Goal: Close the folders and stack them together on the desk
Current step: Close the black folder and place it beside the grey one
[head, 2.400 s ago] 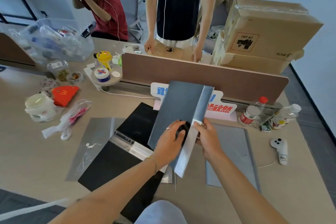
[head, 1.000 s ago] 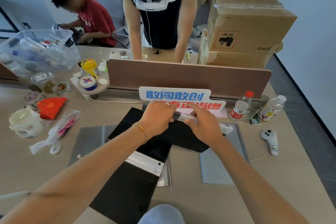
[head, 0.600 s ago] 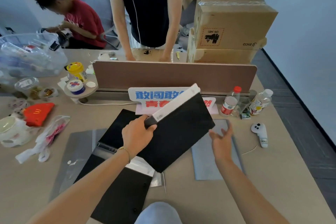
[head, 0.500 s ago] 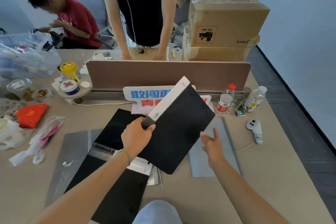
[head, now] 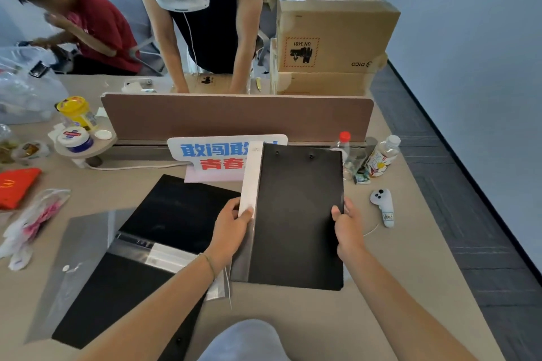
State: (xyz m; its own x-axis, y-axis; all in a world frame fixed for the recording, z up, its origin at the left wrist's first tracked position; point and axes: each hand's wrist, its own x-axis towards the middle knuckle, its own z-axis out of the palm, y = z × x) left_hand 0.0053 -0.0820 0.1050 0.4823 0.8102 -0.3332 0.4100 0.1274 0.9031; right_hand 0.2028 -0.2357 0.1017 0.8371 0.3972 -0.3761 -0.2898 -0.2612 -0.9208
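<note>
The closed black folder is held over the right half of the desk. The left hand grips its white spine edge; the right hand grips its opposite edge. An open black folder lies flat on the desk, just left.

Closed folder right of open folder (overlapping) — partition behind.
</note>
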